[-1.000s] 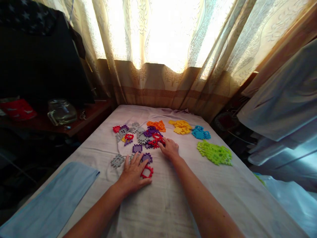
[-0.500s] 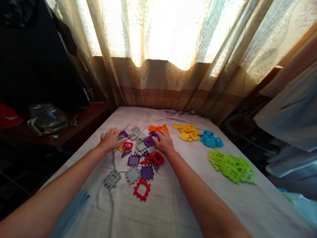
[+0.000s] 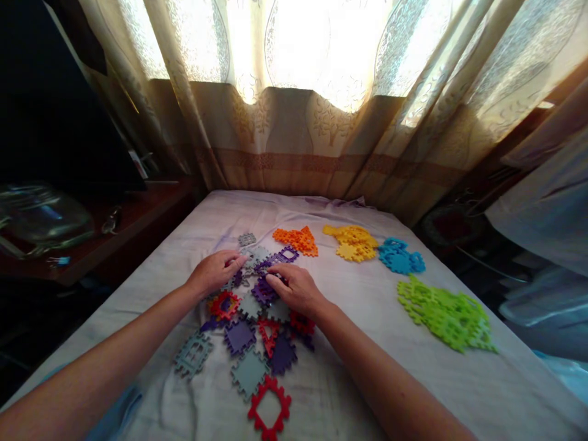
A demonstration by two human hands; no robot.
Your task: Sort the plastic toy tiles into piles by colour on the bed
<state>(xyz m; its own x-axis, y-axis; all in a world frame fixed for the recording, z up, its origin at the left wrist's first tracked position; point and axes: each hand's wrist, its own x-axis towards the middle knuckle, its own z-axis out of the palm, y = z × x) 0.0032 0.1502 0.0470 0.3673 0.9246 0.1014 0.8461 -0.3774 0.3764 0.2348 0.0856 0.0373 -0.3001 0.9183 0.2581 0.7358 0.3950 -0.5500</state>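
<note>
Toothed plastic interlocking building pieces in purple, grey and red lie in a loose pile on the bed sheet. My left hand (image 3: 217,271) rests over the pile's left side, by the grey pieces (image 3: 255,256), thumb apart from the bent fingers, with nothing visible in it. My right hand (image 3: 296,288) is on the other side, its thumb and fingers closed about a purple piece (image 3: 263,290); its fingertips are partly hidden. A purple frame piece (image 3: 288,253) lies just beyond. Nearer me are a flat grey square (image 3: 250,372) and a red frame (image 3: 285,402).
Orange pieces (image 3: 296,239), yellow pieces (image 3: 351,243), blue pieces (image 3: 400,256) and green pieces (image 3: 445,312) lie in separate heaps along the back and right. A glass jug (image 3: 46,214) stands on a dark wooden table (image 3: 172,195) at left. Curtains (image 3: 289,138) hang behind the bed.
Both hands have drawn closer together over the pile, and several pieces have shifted under them. My right hand has moved away from the orange heap. The view has tilted down and come nearer.
</note>
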